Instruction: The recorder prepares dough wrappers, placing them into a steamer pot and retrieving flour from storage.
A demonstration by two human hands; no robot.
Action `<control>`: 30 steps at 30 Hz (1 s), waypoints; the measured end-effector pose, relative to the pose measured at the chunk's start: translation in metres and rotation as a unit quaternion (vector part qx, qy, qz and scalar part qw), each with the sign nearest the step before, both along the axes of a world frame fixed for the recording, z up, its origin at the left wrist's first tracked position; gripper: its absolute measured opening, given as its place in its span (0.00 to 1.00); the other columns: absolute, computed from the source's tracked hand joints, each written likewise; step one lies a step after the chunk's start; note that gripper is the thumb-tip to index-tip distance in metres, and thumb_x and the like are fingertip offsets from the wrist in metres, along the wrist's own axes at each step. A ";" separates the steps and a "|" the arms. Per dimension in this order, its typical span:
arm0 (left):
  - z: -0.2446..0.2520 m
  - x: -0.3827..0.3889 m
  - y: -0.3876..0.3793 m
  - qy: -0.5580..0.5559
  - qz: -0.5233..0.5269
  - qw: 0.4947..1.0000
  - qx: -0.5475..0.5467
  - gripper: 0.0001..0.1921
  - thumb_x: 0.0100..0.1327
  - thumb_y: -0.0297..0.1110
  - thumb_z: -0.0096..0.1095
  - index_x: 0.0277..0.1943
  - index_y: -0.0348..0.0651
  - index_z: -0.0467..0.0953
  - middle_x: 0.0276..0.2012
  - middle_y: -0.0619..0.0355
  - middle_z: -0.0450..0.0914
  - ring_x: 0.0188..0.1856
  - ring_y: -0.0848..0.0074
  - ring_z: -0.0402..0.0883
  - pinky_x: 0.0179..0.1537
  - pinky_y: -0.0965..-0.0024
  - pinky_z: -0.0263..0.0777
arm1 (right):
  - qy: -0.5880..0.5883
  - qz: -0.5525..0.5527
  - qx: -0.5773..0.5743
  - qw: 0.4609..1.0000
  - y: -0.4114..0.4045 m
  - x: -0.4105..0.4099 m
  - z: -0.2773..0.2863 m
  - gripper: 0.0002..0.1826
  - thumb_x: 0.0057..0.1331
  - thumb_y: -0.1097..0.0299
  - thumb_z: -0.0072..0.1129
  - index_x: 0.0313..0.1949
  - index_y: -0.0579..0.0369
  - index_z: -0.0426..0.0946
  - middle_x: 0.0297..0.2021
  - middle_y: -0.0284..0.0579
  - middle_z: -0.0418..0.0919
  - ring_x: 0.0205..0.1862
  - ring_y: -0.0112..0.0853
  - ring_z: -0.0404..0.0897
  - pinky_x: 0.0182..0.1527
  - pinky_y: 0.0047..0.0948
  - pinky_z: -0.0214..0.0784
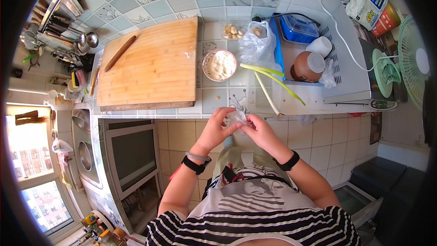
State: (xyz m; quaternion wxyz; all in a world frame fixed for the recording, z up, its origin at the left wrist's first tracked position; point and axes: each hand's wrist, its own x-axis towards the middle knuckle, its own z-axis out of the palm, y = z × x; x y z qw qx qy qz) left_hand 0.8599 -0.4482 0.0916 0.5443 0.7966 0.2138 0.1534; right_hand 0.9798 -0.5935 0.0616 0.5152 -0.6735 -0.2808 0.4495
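Between my two hands, just in front of the counter's edge, is a crumpled clear plastic bag [238,119]. My left hand [220,128] grips one side of it, and my right hand [257,128] pinches the other. Beyond them on the tiled counter stands a bowl of white flour [220,65]. A wooden rolling pin [120,53] lies on the large wooden board [153,75] to the left. Green onion stalks [269,78] lie to the right of the bowl. Behind them are a clear plastic container of garlic cloves [233,31] and a white plastic bag [257,46].
A blue-edged box [283,65] at the right holds a brown jar [305,68], a white cup [321,46] and a blue container [300,27]. A green fan [414,59] stands far right. Knives and ladles [87,40] hang at the left, near the sink [85,155].
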 end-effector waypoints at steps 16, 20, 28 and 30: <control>-0.065 0.031 0.065 0.018 0.193 0.957 -0.215 0.31 0.66 0.35 0.57 0.67 0.31 0.54 0.55 0.49 0.72 0.54 0.71 0.72 0.56 0.70 0.66 | -0.149 0.004 -0.019 0.989 -0.019 -0.017 0.049 0.13 0.65 0.71 0.55 0.48 0.59 0.73 0.44 0.46 0.77 0.48 0.38 0.77 0.47 0.31 0.69; -0.057 0.051 0.076 -0.013 0.215 0.888 -0.406 0.34 0.67 0.34 0.54 0.69 0.35 0.46 0.50 0.48 0.73 0.50 0.68 0.75 0.51 0.69 0.70 | -0.149 -0.008 -0.032 0.988 -0.026 -0.018 0.050 0.13 0.65 0.71 0.54 0.48 0.59 0.73 0.44 0.47 0.77 0.47 0.37 0.77 0.46 0.30 0.69; -0.059 0.071 0.098 -0.093 0.211 0.820 -0.523 0.23 0.68 0.26 0.43 0.65 0.44 0.54 0.52 0.47 0.72 0.50 0.59 0.78 0.52 0.59 0.75 | -0.163 -0.035 -0.042 0.985 -0.049 -0.015 0.040 0.13 0.65 0.71 0.55 0.48 0.59 0.73 0.43 0.48 0.77 0.44 0.38 0.78 0.44 0.30 0.70; -0.059 0.073 0.103 -0.079 0.209 0.826 -0.517 0.20 0.67 0.24 0.41 0.61 0.43 0.60 0.54 0.49 0.72 0.51 0.60 0.78 0.51 0.61 0.77 | -0.154 -0.040 -0.053 0.986 -0.051 -0.015 0.045 0.13 0.65 0.72 0.54 0.48 0.60 0.74 0.44 0.46 0.78 0.46 0.34 0.77 0.48 0.29 0.69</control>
